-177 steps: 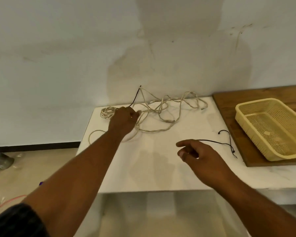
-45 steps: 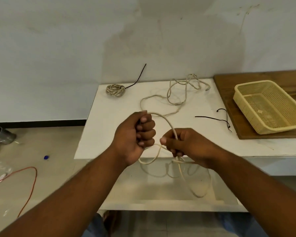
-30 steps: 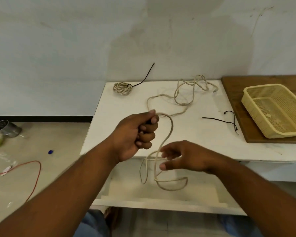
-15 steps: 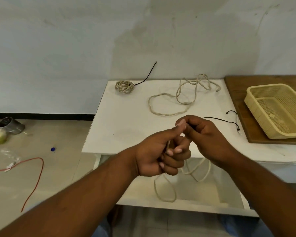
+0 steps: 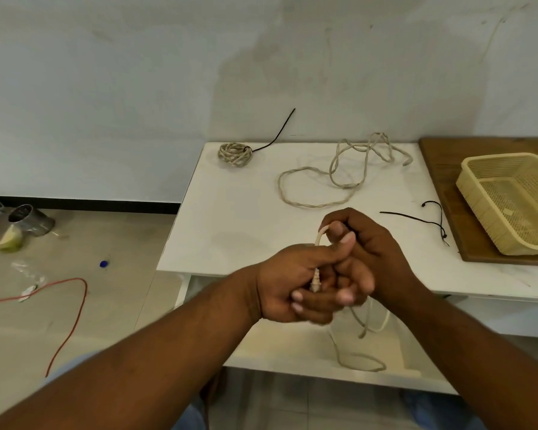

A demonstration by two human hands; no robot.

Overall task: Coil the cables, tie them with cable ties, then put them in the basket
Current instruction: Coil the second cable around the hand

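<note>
A long beige cable (image 5: 311, 193) trails from the far side of the white table (image 5: 230, 218) to my hands at its front edge, and loops of it hang below them. My left hand (image 5: 292, 283) grips the cable's gathered turns. My right hand (image 5: 367, 256) pinches the cable just above the left thumb. A tied beige coil (image 5: 235, 153) with a black tie tail lies at the table's far left. Loose black cable ties (image 5: 429, 221) lie to the right. The yellow basket (image 5: 510, 200) sits on a wooden board (image 5: 448, 162).
The wall runs close behind the table. On the floor to the left lie an orange cord (image 5: 72, 308), a metal cup (image 5: 28, 218), a blue cap (image 5: 104, 264) and some wrappers. A lower shelf (image 5: 292, 352) shows under the table.
My hands have come together at the table's front edge. The right hand has brought another turn of cable up to the left hand, and less cable lies loose on the table than before.
</note>
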